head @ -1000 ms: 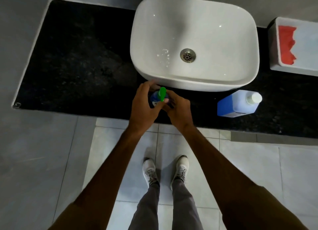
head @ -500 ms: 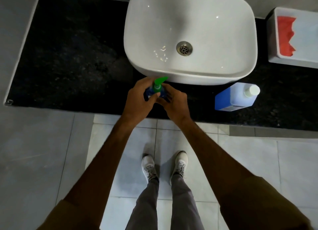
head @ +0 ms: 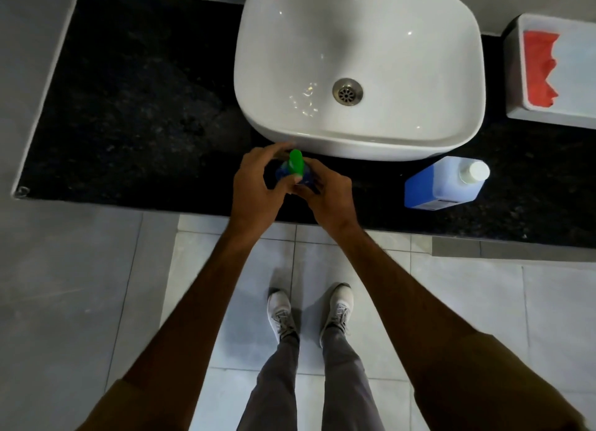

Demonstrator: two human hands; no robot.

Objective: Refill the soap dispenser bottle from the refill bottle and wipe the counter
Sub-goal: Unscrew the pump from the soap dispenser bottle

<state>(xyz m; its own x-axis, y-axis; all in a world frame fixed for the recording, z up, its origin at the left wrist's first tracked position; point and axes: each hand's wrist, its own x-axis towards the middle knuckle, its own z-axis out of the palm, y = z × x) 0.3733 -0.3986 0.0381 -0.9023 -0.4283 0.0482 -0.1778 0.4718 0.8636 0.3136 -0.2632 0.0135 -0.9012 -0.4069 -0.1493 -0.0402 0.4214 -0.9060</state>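
A small blue soap dispenser bottle [head: 306, 177] with a green pump head [head: 295, 162] stands on the black counter [head: 135, 108], just in front of the white basin [head: 358, 66]. My left hand [head: 258, 185] wraps its left side, thumb against the green pump. My right hand [head: 329, 195] grips the bottle's body from the right. The refill bottle [head: 443, 183], translucent with blue liquid and a white cap, stands to the right, near the counter's front edge, untouched. A red cloth [head: 538, 69] lies in a white tray [head: 554, 114] at the far right.
The basin has a metal drain [head: 347, 91]. The counter's front edge runs just below my hands, with grey floor tiles and my shoes [head: 309, 314] beneath. A grey wall surface borders the counter on the left.
The green pump head has turned between my fingers, its spout now pointing toward the basin. Both hands stayed on the dispenser bottle. The camera shifted slightly.
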